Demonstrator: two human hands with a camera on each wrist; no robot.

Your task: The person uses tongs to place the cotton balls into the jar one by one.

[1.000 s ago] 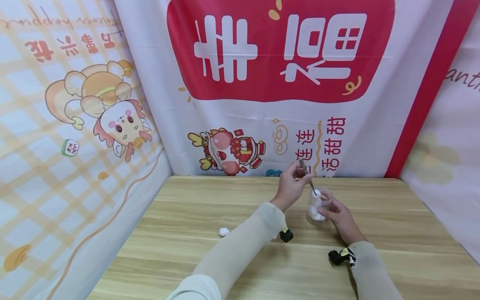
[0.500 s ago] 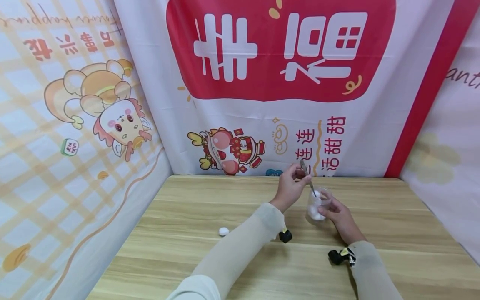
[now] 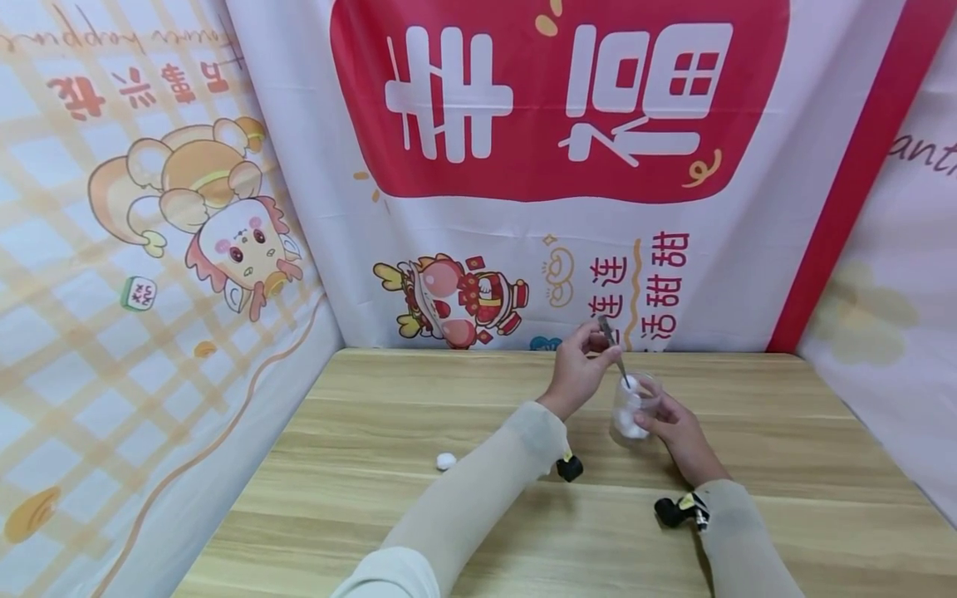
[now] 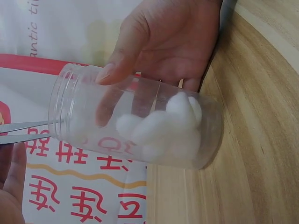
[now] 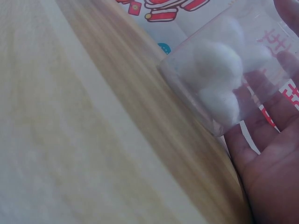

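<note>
My left hand point(image 3: 579, 370) pinches metal tweezers point(image 3: 608, 335), which slant down into the mouth of a clear plastic jar point(image 4: 58, 105). At their tips in the head view is a white cotton ball point(image 3: 630, 385), just inside the rim; in the left wrist view that spot is blurred. My right hand point(image 3: 682, 436) grips the jar from the right, with the thumb on the near side and fingers behind. Several cotton balls point(image 5: 217, 65) lie piled at the jar's bottom. The jar's base is at the wooden tabletop. Another cotton ball point(image 3: 446, 461) lies on the table, left of my left forearm.
The wooden table point(image 3: 359, 432) ends at a printed cloth backdrop point(image 3: 553, 224) just behind the jar. Cloth walls also stand at left and right. Black wrist cameras hang below both sleeves, the left one point(image 3: 570, 468) and the right one point(image 3: 673, 512), close above the table.
The tweezer tips and the cotton ball at them dipped slightly into the jar, then came up a little. Both hands stay in nearly the same place.
</note>
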